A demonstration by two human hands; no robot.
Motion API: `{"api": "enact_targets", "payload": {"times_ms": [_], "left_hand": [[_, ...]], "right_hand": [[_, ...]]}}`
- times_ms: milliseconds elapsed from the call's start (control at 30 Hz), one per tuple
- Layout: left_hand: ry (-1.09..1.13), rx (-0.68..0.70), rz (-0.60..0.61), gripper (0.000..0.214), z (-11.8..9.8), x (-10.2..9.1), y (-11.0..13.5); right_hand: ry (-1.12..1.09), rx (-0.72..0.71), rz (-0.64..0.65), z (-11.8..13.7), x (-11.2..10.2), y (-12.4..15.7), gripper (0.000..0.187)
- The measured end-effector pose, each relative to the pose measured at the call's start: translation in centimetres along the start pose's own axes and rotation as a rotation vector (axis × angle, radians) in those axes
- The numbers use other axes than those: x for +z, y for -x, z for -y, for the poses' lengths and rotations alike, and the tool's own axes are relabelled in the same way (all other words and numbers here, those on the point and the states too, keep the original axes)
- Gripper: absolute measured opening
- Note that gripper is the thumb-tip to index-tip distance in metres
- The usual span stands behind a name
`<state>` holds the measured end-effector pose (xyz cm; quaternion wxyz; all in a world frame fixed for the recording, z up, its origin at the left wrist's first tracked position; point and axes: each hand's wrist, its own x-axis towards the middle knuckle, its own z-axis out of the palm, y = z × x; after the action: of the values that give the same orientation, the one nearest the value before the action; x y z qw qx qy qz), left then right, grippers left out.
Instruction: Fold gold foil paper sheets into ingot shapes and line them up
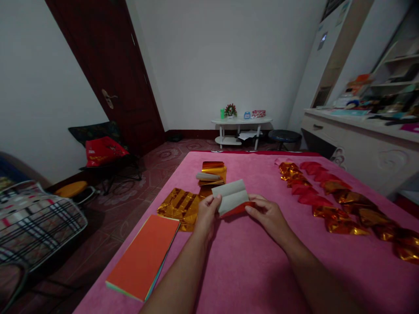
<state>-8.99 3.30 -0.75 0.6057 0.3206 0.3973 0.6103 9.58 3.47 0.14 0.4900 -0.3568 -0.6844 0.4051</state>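
Observation:
Between my two hands is a creased sheet of paper [231,195], pale grey on the face toward me, with a red-orange strip along its lower edge. My left hand [209,211] pinches its left side between thumb and fingers. At the lower right corner, my right hand [263,213] grips the red-orange part. Just left of my left hand lies crinkled gold foil [180,206]. Behind the paper sit folded gold foil pieces [214,168] with a small grey roll [208,176] on them. A stack of coloured paper [145,255], orange on top, rests at the table's left edge.
The table has a pink cloth [248,270]. Rows of folded gold foil and red pieces [347,205] run along its right side. Beyond it stand a white side table [242,121] and a black stool [284,136]. A white counter [363,135] is at right; a red bag [105,151] sits on a chair at left.

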Motion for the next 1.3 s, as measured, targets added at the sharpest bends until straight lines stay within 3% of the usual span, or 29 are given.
{"api": "enact_targets", "payload": {"times_ms": [267,500,700,1033,1300], "left_hand": [[-0.051,-0.026,0.068,0.043,-0.2,0.6,0.8],[0.104,0.008,-0.028,0.046,-0.6,0.3,0.2],[0.171,0.007,-0.031,0.045,-0.6,-0.3,-0.2],[0.143,0.004,-0.042,0.043,-0.7,0.0,0.1],[0.121,-0.041,-0.037,0.043,-0.5,-0.1,-0.1]], "right_hand": [[-0.125,0.203,-0.206,-0.7,0.9,0.3,0.022],[-0.022,0.021,0.055,1.0,-0.2,0.1,0.017],[0.015,0.015,0.220,0.3,-1.2,0.3,0.012],[0.013,0.023,0.176,0.7,-0.2,0.3,0.006],[0.064,-0.054,0.084,0.4,0.1,0.1,0.006]]}}
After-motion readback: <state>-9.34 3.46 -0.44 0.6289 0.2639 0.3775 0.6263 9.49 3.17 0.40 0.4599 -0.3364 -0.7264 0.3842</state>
